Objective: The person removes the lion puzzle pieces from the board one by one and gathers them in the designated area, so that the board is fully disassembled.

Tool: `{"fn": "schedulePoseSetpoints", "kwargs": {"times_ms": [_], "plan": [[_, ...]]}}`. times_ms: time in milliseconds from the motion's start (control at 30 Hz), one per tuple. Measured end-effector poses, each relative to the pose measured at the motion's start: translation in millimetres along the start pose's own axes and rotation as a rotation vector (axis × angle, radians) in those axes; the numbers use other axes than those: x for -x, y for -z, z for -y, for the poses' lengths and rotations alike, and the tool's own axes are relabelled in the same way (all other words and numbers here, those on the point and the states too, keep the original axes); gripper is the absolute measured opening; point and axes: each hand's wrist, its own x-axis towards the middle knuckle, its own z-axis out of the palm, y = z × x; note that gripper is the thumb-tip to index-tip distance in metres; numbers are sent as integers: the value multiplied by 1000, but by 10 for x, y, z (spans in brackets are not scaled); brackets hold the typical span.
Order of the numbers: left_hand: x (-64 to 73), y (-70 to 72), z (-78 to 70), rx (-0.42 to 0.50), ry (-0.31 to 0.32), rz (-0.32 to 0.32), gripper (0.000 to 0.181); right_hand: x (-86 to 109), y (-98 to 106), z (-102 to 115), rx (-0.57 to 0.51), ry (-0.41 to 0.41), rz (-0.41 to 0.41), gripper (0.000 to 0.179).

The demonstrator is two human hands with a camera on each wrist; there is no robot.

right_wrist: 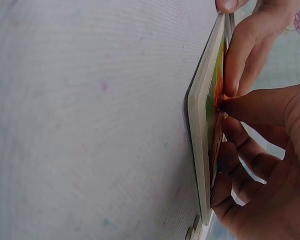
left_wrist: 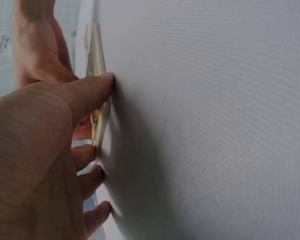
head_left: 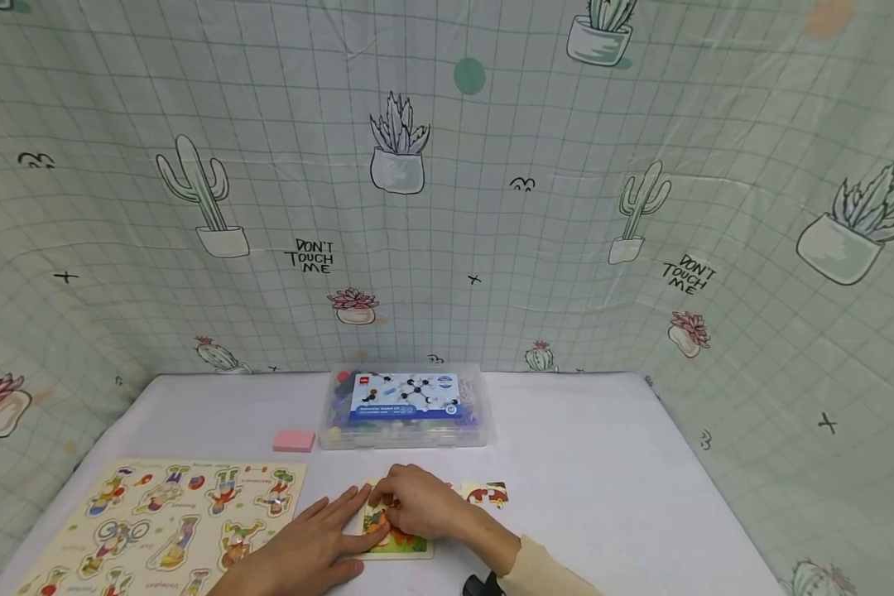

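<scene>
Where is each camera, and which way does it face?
Head: worn there, facing forward and down at a rectangular multicoloured puzzle board; left fingers, right fingers, right forearm show.
Left wrist: worn there, facing the board's edge; left fingers near, right beyond.
Right wrist: worn there, facing the board's edge; right fingers near, left beyond.
Both wrist views share board and fingers.

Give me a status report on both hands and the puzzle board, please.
Left hand touching puzzle board; right hand touching its top; puzzle pieces to right, apparently not blocking.
</scene>
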Motion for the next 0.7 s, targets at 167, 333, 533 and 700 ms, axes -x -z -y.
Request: {"fn": "schedulePoseSetpoints", "kwargs": {"times_ms": [167,333,533,700], "plan": [[-2,0,-1,-10,-5,-5,49,1,-7,4,-9,-6,-6,22],[-2,5,-3,-17,-12,-10,49,20,-9,12,0,10,-23,22],[-11,10,-6,-1,-3,-4,49,31,-22,7,-5,13,-33,22],[-22,7,-3,-3,4,7,49,30,-38,1,-21,7,-33,22]]}}
